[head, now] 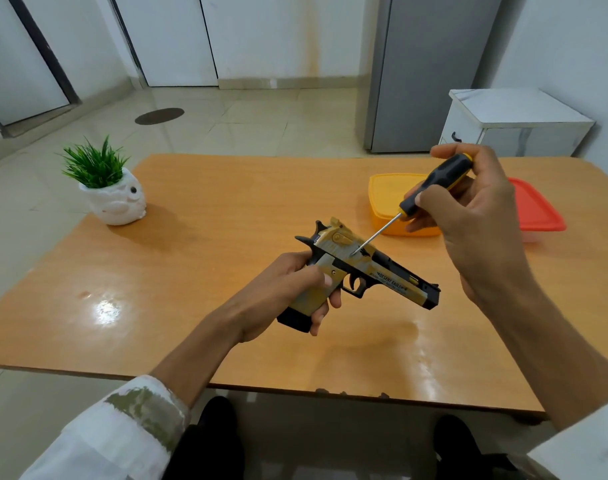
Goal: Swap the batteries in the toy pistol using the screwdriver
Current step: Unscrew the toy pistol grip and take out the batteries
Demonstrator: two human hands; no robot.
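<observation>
I have the left hand (292, 289) wrapped round the grip of the pistol (375, 271), holding it above the counter (191, 271) near its middle. The barrel runs from the hammer at upper left to the muzzle at lower right, with its flank turned up towards me.

The right hand (475, 216) is up and to the right of the pistol, and its fingers pinch the handle of the screwdriver (434, 185). The shaft slants down and left, and its tip touches the flank just behind the trigger, where I judge a screw sits, though I cannot make one out. The next turn depends on the tip staying seated along that slant.

The slide reads "DESERT EAGLE", and the smaller print beneath it is illegible.
</observation>
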